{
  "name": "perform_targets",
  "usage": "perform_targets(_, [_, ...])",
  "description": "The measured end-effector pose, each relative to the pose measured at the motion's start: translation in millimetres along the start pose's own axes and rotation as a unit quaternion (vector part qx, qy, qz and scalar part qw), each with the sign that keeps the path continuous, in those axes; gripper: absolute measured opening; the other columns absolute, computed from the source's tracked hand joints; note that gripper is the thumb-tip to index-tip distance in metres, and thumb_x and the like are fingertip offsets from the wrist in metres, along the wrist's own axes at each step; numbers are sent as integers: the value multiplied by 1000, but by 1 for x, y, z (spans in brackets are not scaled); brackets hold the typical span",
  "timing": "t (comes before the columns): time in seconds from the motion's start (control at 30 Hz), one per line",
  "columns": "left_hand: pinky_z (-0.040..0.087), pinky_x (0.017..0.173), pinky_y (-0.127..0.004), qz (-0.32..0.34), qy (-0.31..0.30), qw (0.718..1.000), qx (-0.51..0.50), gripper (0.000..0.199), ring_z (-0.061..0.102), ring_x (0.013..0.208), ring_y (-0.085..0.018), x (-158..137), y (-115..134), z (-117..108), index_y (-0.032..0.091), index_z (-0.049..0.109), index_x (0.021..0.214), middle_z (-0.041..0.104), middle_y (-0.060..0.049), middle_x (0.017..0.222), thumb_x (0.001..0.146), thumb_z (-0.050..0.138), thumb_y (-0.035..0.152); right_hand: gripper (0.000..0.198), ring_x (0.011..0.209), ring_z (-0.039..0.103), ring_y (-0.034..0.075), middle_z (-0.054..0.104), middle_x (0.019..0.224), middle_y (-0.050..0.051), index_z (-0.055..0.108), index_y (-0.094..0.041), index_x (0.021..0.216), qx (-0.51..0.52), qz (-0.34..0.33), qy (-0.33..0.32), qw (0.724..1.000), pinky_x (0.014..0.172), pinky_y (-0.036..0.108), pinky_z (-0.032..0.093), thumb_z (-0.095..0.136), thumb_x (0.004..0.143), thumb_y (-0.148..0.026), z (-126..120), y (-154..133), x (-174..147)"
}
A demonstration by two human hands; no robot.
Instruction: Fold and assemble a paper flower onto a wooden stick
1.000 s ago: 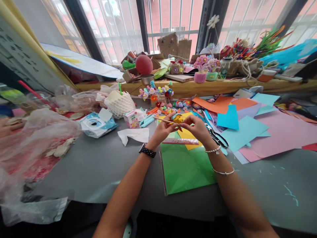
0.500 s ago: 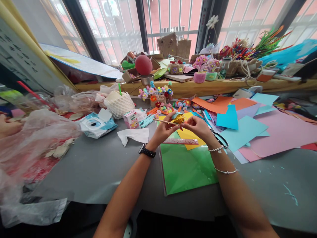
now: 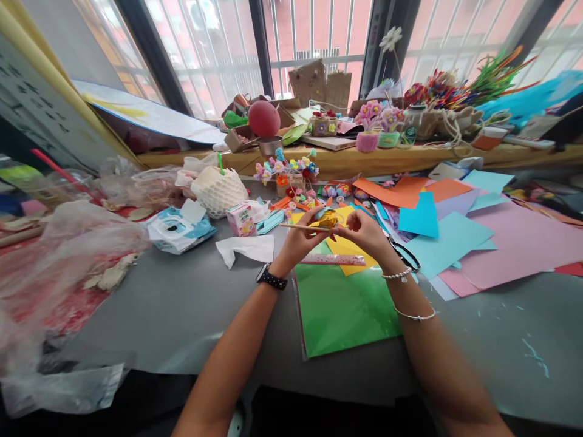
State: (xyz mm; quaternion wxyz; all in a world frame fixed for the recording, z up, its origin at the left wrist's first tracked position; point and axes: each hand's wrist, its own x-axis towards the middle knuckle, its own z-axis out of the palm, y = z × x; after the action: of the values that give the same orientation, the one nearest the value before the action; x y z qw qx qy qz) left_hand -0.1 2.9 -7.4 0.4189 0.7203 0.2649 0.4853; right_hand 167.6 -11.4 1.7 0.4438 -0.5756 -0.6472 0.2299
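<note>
My left hand, with a dark watch on its wrist, is closed round a thin wooden stick and a small gold-yellow paper piece with light blue and red bits. The stick lies nearly level and points left. My right hand is at the piece's right side with its fingers curled and pinched, touching or almost touching it; what lies between the fingertips is too small to make out. Below both hands are a yellow sheet, a pink patterned ruler and a green paper pack.
Coloured paper sheets and black-handled scissors lie to the right. On the left are a wipes pack, a white tissue, a small pink box and crumpled plastic bags. Craft flowers stand behind.
The stick has tipped slightly flatter, and my right fingers have curled in more. Another person's hand at the far left edge has gone out of view.
</note>
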Motion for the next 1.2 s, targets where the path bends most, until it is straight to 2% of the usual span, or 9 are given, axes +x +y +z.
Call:
perform_targets(0.13, [50,84,-30,2,-2,1000,10,53,52,107,-20,-1,-1,2,24,42,122,47,-8,125,72,60,21,49,50,40,9,47,59,-2,40,-20,63,-62,44,-39,996,46,24,28,60,55,-64,-4,0,-1])
perform_targets(0.23, [50,84,-30,1,-10,1000,9,54,54,103,-19,-1,-2,2,24,41,123,49,-8,122,73,59,21,51,50,42,10,50,56,0,44,-19,56,-110,68,-92,987,46,25,26,51,59,-69,-7,0,-1])
perform_targets(0.33, [50,84,-29,2,-17,1000,4,53,55,101,-18,-1,-2,2,24,41,123,49,-8,122,73,59,21,54,50,44,11,53,54,2,50,-17,51,-108,93,-149,979,47,26,26,45,62,-70,-10,-1,-1])
perform_targets(0.4, [50,83,-28,5,-16,1000,3,52,54,103,-18,-1,-1,2,24,42,122,48,-8,122,73,58,20,53,49,43,10,52,53,1,53,-17,50,-90,99,-160,978,47,26,26,47,63,-68,-11,-3,-1])
perform_targets(0.6, [51,81,-26,-5,12,1000,10,51,51,108,-19,-1,1,3,24,45,120,49,-7,120,71,59,17,48,43,29,7,35,44,-4,44,-18,45,-50,94,-113,988,43,25,19,56,61,-62,-9,-4,-1])
perform_targets(0.83, [51,80,-28,-15,20,1000,-17,53,57,97,-17,1,0,1,23,44,119,52,-8,116,70,61,18,51,43,27,6,30,46,-6,35,-19,44,-61,36,-53,996,42,25,18,56,61,-62,-4,1,0])
perform_targets(1.0, [49,83,-33,-51,-1,997,-58,57,59,92,-17,1,-2,-2,23,43,120,54,-8,111,67,64,18,53,45,28,7,32,47,-5,33,-19,45,-100,3,3,995,43,24,20,57,58,-64,-4,2,1])
perform_targets(1.2, [49,81,-34,-109,13,985,-137,61,61,88,-17,1,-2,-2,20,42,119,59,-7,101,64,67,20,52,47,32,8,38,49,-3,35,-19,46,-110,-59,55,991,45,24,23,55,60,-64,-1,7,2])
